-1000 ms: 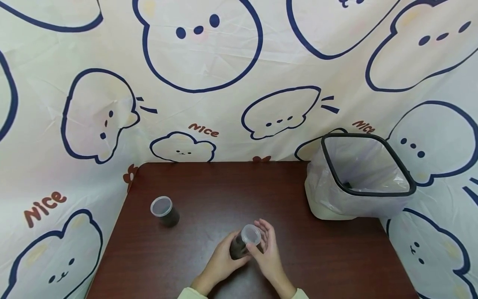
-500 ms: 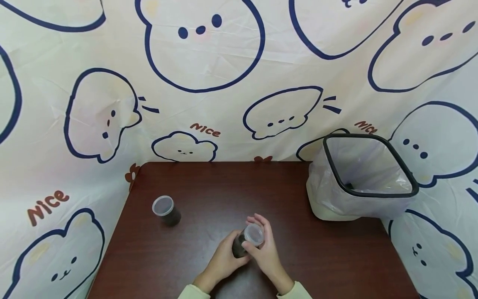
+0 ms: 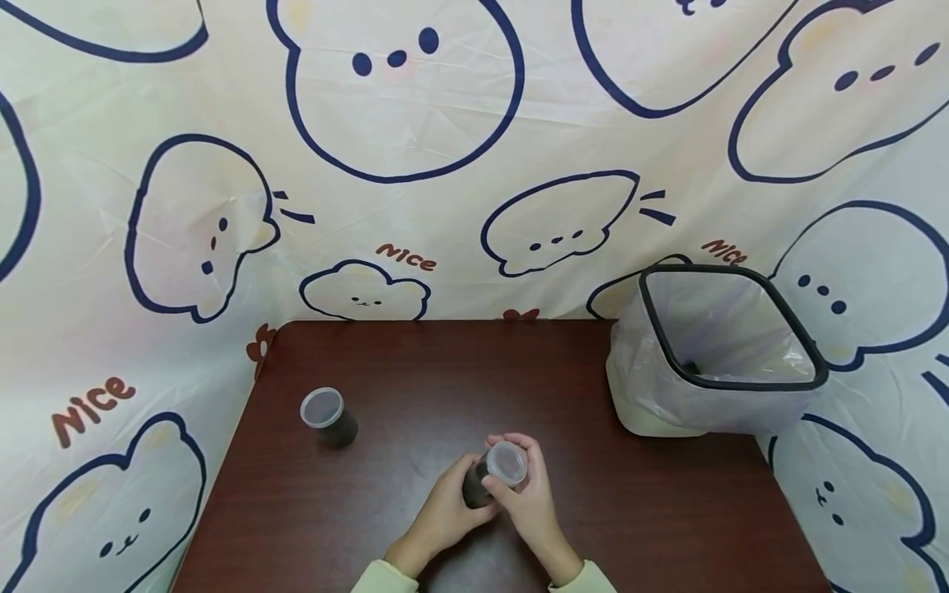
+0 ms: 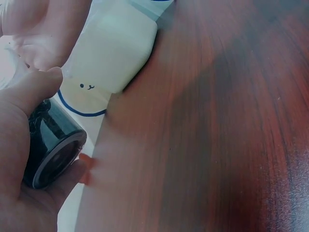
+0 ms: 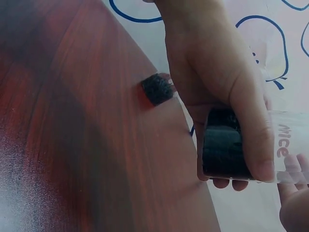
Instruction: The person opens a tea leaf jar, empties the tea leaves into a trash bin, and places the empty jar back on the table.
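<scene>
A clear plastic jar [image 3: 507, 464] with dark contents in its lower part is held tilted over the table, its pale round top facing up. My left hand [image 3: 443, 508] grips the lower body; in the left wrist view the dark base of the jar [image 4: 58, 140] shows between thumb and fingers. My right hand [image 3: 532, 502] holds the top, thumb on the near side and fingers bent round the far side. In the right wrist view, right-hand fingertips [image 5: 295, 169] overlap the jar's clear end. A second similar jar [image 3: 337, 430] stands upright at the table's left.
A cream waste bin [image 3: 660, 418] with a clear liner and dark rim [image 3: 741, 385] stands at the back right of the brown table [image 3: 593, 543]. A cloth with cartoon drawings [image 3: 445, 214] hangs behind and along the sides.
My right fingers have closed in round the jar's top from a looser pose. The jar and both hands have shifted slightly right. The second jar stays put.
</scene>
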A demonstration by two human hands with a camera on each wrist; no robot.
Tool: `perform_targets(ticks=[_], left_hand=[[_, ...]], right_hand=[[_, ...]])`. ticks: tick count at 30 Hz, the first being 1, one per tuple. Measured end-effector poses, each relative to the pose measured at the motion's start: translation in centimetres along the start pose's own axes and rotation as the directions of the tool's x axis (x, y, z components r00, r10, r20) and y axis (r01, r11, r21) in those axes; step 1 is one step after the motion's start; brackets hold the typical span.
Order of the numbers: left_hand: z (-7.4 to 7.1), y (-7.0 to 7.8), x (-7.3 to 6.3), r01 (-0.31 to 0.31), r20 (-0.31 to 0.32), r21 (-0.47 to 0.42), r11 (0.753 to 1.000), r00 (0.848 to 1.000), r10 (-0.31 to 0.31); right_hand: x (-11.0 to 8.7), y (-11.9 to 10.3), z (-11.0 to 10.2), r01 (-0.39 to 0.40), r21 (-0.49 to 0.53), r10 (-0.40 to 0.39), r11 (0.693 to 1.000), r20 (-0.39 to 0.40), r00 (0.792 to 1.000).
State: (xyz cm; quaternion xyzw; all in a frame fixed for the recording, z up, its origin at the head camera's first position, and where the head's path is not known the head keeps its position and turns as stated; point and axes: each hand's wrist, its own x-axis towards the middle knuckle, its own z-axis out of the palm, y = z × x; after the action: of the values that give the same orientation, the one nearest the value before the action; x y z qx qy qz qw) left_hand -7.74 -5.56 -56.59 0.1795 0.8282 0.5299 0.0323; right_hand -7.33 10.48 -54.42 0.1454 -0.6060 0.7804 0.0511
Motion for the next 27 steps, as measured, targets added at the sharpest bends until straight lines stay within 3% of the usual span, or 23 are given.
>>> perform_targets(ticks=[15, 20, 27], left_hand=[[-0.03, 0.15, -0.40, 0.045, 0.035, 0.014, 0.999, 0.998, -0.046], [-0.07, 0.00, -0.49, 0.037, 0.039, 0.009, 0.999, 0.999, -0.038], [-0.15, -0.30, -0.56, 0.030, 0.046, -0.002, 1.000, 0.998, -0.030]], right_hand=[[-0.35, 0.09, -0.17, -0.037, 0.007, 0.037, 0.999, 0.013, 0.999], [-0.42, 0.19, -0.28, -0.028, 0.001, 0.028, 1.000, 0.034, 0.999], [-0.49, -0.05, -0.24, -0.083, 0.005, 0.083, 0.997, 0.043, 0.996]])
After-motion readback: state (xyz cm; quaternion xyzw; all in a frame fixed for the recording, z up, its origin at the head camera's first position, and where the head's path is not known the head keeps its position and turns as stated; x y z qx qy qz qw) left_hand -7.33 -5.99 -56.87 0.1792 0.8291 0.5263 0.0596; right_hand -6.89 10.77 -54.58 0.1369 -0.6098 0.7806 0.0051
